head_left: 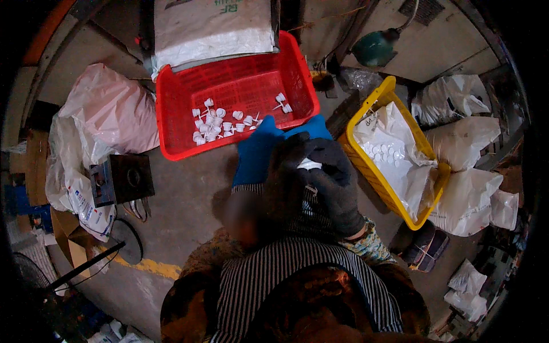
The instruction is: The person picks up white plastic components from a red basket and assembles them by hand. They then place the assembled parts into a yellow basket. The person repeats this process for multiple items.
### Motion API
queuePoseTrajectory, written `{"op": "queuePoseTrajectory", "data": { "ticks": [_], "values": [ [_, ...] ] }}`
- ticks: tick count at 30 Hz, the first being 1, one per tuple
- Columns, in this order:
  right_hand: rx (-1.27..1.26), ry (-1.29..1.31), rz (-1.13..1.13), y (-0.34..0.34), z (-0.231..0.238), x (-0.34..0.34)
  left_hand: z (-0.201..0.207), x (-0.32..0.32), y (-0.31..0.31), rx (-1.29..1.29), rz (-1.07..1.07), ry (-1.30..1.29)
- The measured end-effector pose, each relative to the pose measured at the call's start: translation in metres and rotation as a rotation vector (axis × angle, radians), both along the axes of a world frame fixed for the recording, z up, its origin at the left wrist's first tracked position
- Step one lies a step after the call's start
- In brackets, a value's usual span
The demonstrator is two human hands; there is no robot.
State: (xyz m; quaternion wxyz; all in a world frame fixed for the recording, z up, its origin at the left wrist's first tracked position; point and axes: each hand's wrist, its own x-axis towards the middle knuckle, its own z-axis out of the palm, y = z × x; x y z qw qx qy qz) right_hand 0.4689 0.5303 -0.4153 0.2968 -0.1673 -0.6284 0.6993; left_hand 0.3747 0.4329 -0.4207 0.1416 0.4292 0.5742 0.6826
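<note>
In front of my lap, both hands, in dark gloves, come together on a small white plastic cap [309,164]. My right hand [337,183] closes round its right side with bent fingers. My left hand [287,163] is dark and partly in shadow; its fingers curl against the cap's other side. Most of the cap is hidden by the gloves. Just beyond my blue-clad knees stands a red crate [234,66], with several white caps with thin stems [214,123] piled near its front left and a few more to the right.
A yellow crate [380,197] at right holds a white sack with round white pieces [386,153]. White bags [463,140] line the right side. At left are a pinkish sack [111,108], a dark metal box [123,178] and a fan stand [126,241]. A green lamp [374,47] hangs far right.
</note>
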Motion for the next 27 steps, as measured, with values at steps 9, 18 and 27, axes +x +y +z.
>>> {"op": "queuePoseTrajectory", "data": {
  "ticks": [9, 18, 27],
  "values": [
    [0.037, 0.122, 0.028, -0.005, 0.002, -0.008, -0.025, 0.009, 0.002, 0.070, 0.132, 0.021],
    [-0.255, -0.063, -0.086, -0.002, -0.007, -0.022, -0.057, -0.028, 0.015, -0.208, -0.140, -0.112],
    [-0.446, 0.005, 0.126, 0.024, 0.019, -0.026, -0.036, -0.047, 0.012, -0.222, -0.127, -0.167]
  ]
}}
